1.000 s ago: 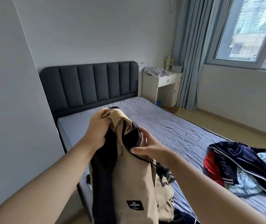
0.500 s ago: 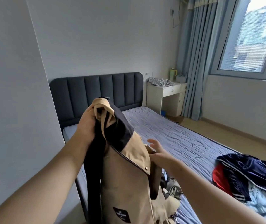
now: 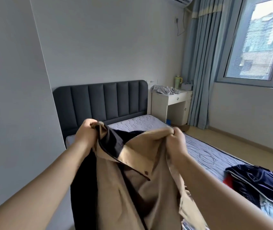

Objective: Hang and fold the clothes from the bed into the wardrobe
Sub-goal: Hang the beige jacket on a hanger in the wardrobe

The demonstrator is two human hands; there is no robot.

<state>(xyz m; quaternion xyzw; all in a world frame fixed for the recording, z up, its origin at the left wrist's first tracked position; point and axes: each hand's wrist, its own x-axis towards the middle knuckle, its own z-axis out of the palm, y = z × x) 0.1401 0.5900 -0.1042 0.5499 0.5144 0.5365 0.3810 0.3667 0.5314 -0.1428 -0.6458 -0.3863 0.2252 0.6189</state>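
- The right hand (image 3: 176, 141) has come up to the top edge of the jacket (image 3: 135, 180), which now spreads between both hands.
- Early, I judge: the jacket is held over the near left of the bed (image 3: 198, 146), not hung or folded. A pile (image 3: 255, 178) waits at right, and no wardrobe is in view.
- The left hand (image 3: 86, 135) and the right hand each curl tight, pinching the top edge.

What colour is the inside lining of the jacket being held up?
Dark navy, almost black, lining inside the tan fabric jacket; the head view shows it.

grey walls (image 3: 115, 47), blue curtains (image 3: 200, 72), daylit window (image 3: 257, 47), white nightstand (image 3: 175, 98)
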